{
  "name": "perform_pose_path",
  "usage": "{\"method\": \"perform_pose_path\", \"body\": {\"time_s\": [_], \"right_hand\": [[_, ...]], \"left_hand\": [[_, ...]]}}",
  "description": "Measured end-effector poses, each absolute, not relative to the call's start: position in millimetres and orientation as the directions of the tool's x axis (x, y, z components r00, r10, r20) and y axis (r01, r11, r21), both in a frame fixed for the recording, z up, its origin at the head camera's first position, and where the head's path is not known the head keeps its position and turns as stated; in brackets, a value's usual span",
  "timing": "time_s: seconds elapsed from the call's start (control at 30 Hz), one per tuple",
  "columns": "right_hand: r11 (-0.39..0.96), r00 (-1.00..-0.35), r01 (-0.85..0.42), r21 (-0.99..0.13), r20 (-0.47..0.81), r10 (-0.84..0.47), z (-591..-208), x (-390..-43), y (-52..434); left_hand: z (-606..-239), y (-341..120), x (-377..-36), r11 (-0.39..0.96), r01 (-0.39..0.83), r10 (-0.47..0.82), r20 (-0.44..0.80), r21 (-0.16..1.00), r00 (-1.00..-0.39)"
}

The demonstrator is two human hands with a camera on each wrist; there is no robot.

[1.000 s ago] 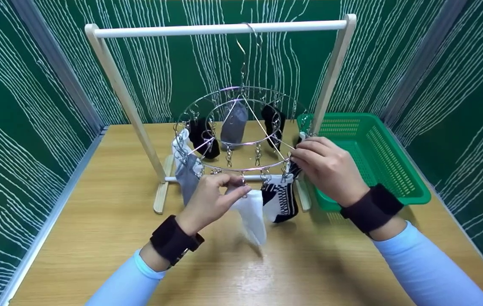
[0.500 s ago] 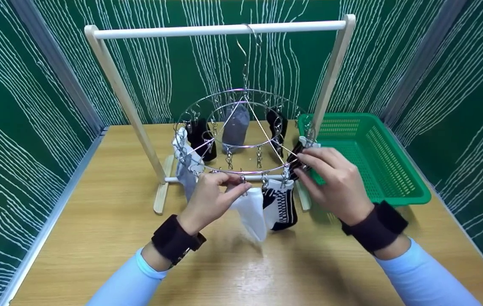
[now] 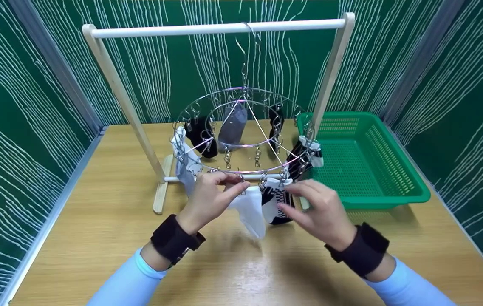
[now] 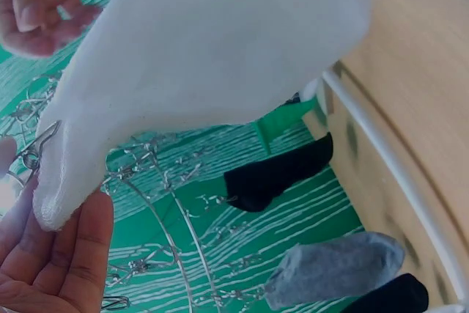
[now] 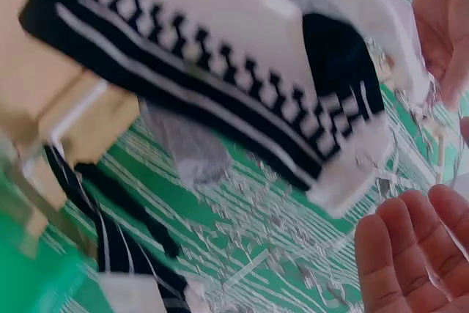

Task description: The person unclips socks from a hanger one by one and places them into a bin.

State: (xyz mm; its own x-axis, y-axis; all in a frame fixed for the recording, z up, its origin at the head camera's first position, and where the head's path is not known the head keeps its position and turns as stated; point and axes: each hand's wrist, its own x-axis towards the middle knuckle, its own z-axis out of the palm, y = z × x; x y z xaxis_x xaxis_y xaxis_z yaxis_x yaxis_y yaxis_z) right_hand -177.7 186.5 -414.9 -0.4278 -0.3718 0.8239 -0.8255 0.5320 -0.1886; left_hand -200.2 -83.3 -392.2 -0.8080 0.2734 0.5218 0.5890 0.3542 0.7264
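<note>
My left hand [image 3: 211, 197] pinches a small metal clip [image 4: 31, 157] at the front of a round drying hanger [image 3: 245, 171]. A white sock [image 3: 250, 208] hangs there, its cuff caught in the clip and lying against my fingers in the left wrist view. To the right, my right hand [image 3: 320, 210] has thumb and fingers apart, close to a black-and-white patterned sock [image 5: 212, 71]. In the right wrist view its fingers are loosely straight, with nothing between them. Another dark sock with a white cuff [image 3: 309, 143] hangs at the ring's right side.
A wooden rack with a white bar [image 3: 173, 31] holds the hanger. Around the back and left hang a grey sock [image 3: 233, 127], black socks [image 3: 202, 134] and a white-and-grey sock [image 3: 186, 165]. A green basket [image 3: 394, 199] stands on the table [image 3: 97, 238] at right.
My right hand has left the dark sock at the ring's right side and come down and left to the patterned sock. My left hand stays at the clip. The hanger has swayed slightly.
</note>
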Motion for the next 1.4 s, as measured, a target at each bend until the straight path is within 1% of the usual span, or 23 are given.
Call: {"method": "perform_pose_path", "body": {"time_s": [0.07,0.17,0.3,0.47,0.57,0.67,0.8,0.93,1.03,1.23,1.4], "right_hand": [[0.512,-0.445,-0.832,-0.212,0.807,-0.388,-422.3,-176.8,183.3],[0.497,-0.496,-0.824,-0.272,0.771,-0.400,-433.6,-175.7,177.5],[0.492,-0.603,-0.778,-0.391,0.683,-0.411,-445.7,-174.6,167.2],[0.466,-0.735,-0.678,-0.568,0.523,-0.432,-455.6,-176.3,155.0],[0.449,-0.780,-0.621,-0.642,0.453,-0.431,-458.8,-178.6,149.2],[0.427,-0.810,-0.573,-0.700,0.402,-0.427,-461.4,-181.2,143.9],[0.375,-0.826,-0.538,-0.755,0.382,-0.416,-464.2,-184.0,138.6],[0.329,-0.825,-0.542,-0.773,0.415,-0.384,-466.6,-185.2,136.4],[0.313,-0.816,-0.562,-0.766,0.449,-0.364,-468.7,-185.2,136.7],[0.294,-0.774,-0.622,-0.726,0.513,-0.370,-471.6,-185.6,138.7],[0.302,-0.761,-0.640,-0.707,0.527,-0.377,-473.3,-186.0,140.4]], "left_hand": [[-391.9,-82.9,-200.0,0.355,0.590,0.273,0.523,0.725,-0.807],[-391.2,-82.8,-199.6,0.362,0.587,0.277,0.518,0.724,-0.809],[-391.3,-83.7,-199.3,0.374,0.587,0.285,0.513,0.718,-0.810],[-391.6,-84.0,-199.2,0.377,0.585,0.281,0.513,0.718,-0.811],[-391.9,-83.8,-199.7,0.373,0.578,0.274,0.509,0.726,-0.816],[-393.0,-83.7,-200.1,0.372,0.578,0.267,0.512,0.726,-0.816],[-393.5,-83.3,-200.1,0.376,0.588,0.262,0.527,0.716,-0.809],[-393.8,-82.7,-200.3,0.372,0.603,0.259,0.545,0.706,-0.798],[-394.2,-82.6,-200.3,0.370,0.611,0.255,0.556,0.700,-0.791],[-394.9,-81.4,-199.7,0.368,0.632,0.251,0.581,0.682,-0.774],[-395.6,-80.0,-199.4,0.365,0.648,0.237,0.606,0.669,-0.759]]}}
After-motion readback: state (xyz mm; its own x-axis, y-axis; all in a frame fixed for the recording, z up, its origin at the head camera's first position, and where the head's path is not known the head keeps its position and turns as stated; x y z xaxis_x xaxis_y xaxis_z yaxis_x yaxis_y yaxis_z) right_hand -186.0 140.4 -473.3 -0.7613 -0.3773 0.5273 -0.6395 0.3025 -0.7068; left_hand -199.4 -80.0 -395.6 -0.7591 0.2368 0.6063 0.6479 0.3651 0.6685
